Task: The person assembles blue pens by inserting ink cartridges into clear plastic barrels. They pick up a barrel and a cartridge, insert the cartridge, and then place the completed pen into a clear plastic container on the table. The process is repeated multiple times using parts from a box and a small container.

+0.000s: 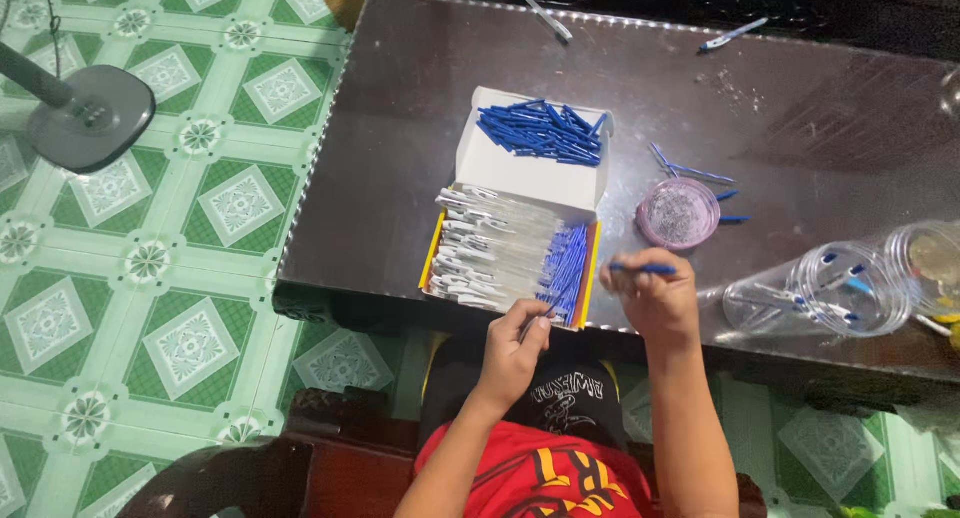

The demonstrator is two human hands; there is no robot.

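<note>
**Thin pen parts, pinched at the near edge of the surface**

The left hand [515, 343] is closed around a thin dark rod, likely a refill [533, 323], its tip pointing toward the box [512, 250]. The right hand [652, 296] is curled shut on a blue pen part [645, 269] held level between thumb and fingers. Both pieces look light, stiff and smooth, so they would slip easily; a fingertip pinch near the middle suits them.

Just beyond, the box holds rows of clear barrels with blue ends. Its raised lid [540, 143] carries a heap of blue caps [545, 130]. To the right stand a pink dish [678, 214] and a clear jar [820, 290] lying on its side. Farthest off lie two loose pens [545, 16].
</note>
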